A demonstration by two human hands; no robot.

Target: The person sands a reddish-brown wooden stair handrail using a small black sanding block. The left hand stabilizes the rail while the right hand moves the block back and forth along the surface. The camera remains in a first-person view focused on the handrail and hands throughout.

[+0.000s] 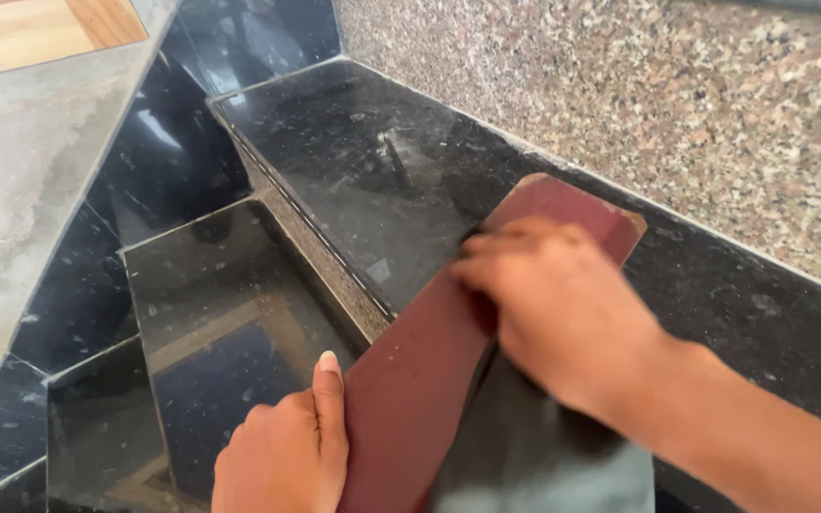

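Note:
A long dark-red strip of sandpaper-like sheet (pixel 410 380) lies across a glossy black granite stair step (pixel 334 152), reaching from the step's front edge toward the wall. My right hand (pixel 553 304) presses flat on the strip's far half, blurred by motion. My left hand (pixel 282 451) grips the strip's near left edge, thumb up along it. A grey cloth-like fold (pixel 534 456) shows beneath my right forearm.
Lower black granite steps (pixel 211 313) descend at the left. A speckled pink-brown granite wall (pixel 667 104) rises on the right. A grey slab (pixel 30 180) and a patch of wooden floor (pixel 21 33) lie at the upper left.

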